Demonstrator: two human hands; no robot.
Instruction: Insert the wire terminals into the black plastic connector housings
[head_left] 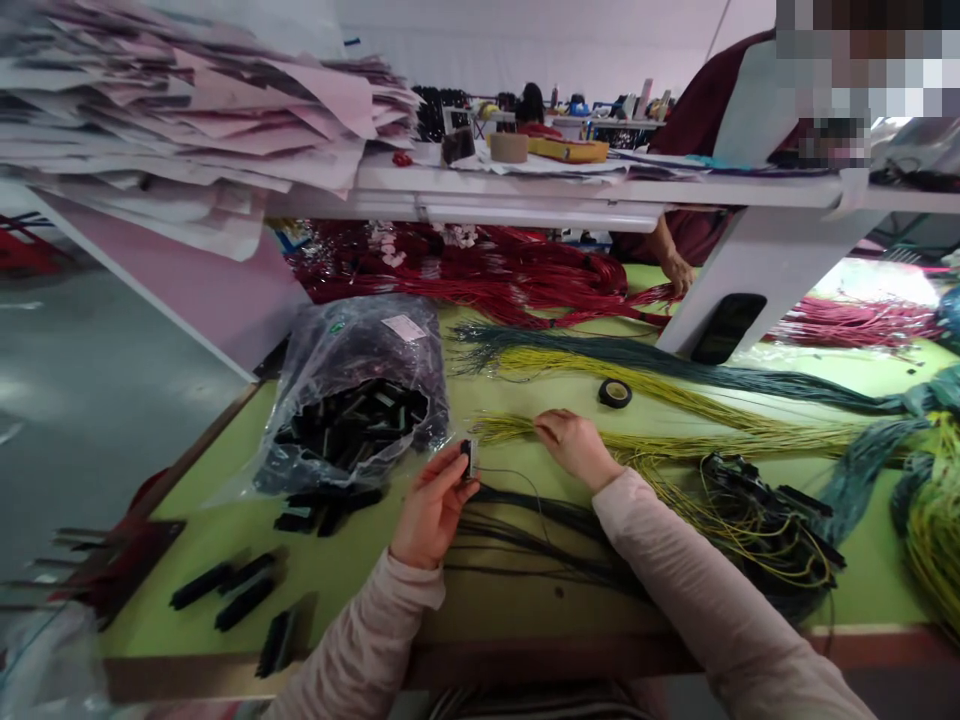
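- The green-topped worktop (315,590) fills the lower frame, with a grey floor (97,400) at lower left; a white shelf (510,185) spans above it, leaving the middle of the worktop within reach.
- A stack of pink-and-white papers (225,110) overhangs the shelf at upper left, seemingly stored up there to keep the worktop free for wiring.
- A co-worker's hand (679,272) reaches toward the far end of a red wire bundle (465,270), beyond the shelf.
- A clear plastic bag (352,380) lies open at left of centre, spilling black connectors, perhaps to keep them within easy reach.
- Yellow wires (675,440) and dark green wires (675,365) lie in separate, colour-sorted bundles, their ends fanned out toward the person, which seems to make single strands easy to pick out.
- A black tape roll (615,393) sits between those bundles.
- The right hand (570,445) rests on the yellow wire ends, its fingers (551,428) close together; whether they pinch a strand cannot be told.
- The left hand (433,505) is raised just above the worktop, its fingers (442,475) clamped on a small black connector (469,458), turned up toward the camera as if for a clear view.
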